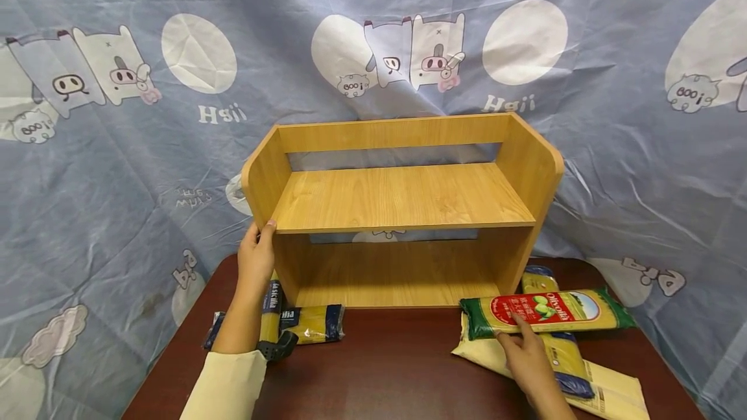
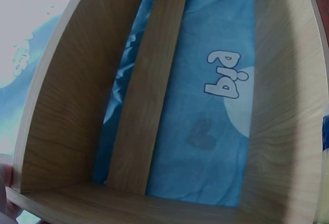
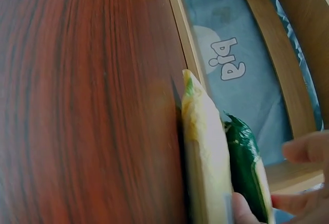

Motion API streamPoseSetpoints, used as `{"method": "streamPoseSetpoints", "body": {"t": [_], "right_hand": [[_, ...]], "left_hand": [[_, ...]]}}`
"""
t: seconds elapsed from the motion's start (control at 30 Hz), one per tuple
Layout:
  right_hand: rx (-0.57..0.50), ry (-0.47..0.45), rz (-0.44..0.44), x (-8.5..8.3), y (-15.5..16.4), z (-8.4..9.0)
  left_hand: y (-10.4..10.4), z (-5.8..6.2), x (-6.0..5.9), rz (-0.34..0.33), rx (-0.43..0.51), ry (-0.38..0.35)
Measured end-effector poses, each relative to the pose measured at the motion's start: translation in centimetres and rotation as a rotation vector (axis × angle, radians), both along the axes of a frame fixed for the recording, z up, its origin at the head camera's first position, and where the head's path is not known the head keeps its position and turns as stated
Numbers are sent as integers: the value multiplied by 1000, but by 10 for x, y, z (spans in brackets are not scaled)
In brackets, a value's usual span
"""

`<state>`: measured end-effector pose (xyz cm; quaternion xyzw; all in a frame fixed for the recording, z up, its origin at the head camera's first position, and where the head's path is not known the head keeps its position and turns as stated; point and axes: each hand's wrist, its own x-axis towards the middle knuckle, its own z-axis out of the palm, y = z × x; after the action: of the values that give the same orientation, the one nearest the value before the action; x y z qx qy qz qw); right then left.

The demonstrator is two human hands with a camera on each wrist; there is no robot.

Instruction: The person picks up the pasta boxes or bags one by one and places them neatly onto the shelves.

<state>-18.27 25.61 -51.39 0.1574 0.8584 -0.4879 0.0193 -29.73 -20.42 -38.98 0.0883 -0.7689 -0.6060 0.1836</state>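
Observation:
A two-level wooden shelf (image 1: 403, 196) stands at the back of a dark wooden table (image 1: 397, 368). My left hand (image 1: 259, 232) grips the front edge of its left side panel, thumb on the front. The left wrist view looks into the shelf (image 2: 149, 90), with a fingertip of the left hand (image 2: 5, 190) at the bottom left. My right hand (image 1: 513, 332) holds a green and red pasta packet (image 1: 545, 313) lying in front of the shelf's right end. In the right wrist view the right hand (image 3: 277, 193) has thumb and fingers either side of the green packet (image 3: 247, 167).
Blue and yellow pasta packets (image 1: 303, 324) lie on the table under my left forearm. Under the green packet lie a blue and yellow packet (image 1: 560, 352) and a pale packet (image 1: 609, 394). A printed blue cloth (image 1: 117, 167) hangs behind and around the table.

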Motion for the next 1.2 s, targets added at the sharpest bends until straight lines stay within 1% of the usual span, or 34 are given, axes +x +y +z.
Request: {"method": "streamPoseSetpoints", "body": {"t": [0.1, 0.23, 0.3, 0.33, 0.4, 0.57, 0.63, 0.7, 0.83, 0.93, 1.03, 1.1, 1.2], "right_hand": [[-98, 9, -58, 0, -1, -1], [-281, 42, -126, 0, -5, -3], [-348, 63, -160, 0, -7, -5], [-356, 75, -175, -1, -8, -5], [-324, 106, -198, -1, -7, -5], [-109, 145, -267, 2, 0, 4], [-69, 135, -302, 3, 5, 9], [-62, 132, -334, 5, 9, 12], [-141, 133, -382, 7, 16, 15], [-268, 174, -406, 8, 22, 15], [-369, 203, -419, 9, 28, 15], [-434, 193, -426, 10, 34, 14], [-484, 162, -434, 12, 41, 13]], "left_hand": [[1, 0, -1, -8, 14, -10], [1, -1, 0, -10, 29, -15], [1, -1, 0, -8, 29, -10], [1, -2, 0, -7, 29, -9], [1, -2, 0, -4, 30, -6], [1, -3, 0, -14, 38, 0], [1, -3, 0, -18, 40, 2], [1, -3, -1, -16, 39, 4], [0, -2, -1, -2, 44, 7], [1, -1, -1, 9, 50, 8], [1, -2, -2, 17, 69, 24], [3, -3, -3, 21, 79, 35], [5, -3, -5, 21, 90, 47]]}}
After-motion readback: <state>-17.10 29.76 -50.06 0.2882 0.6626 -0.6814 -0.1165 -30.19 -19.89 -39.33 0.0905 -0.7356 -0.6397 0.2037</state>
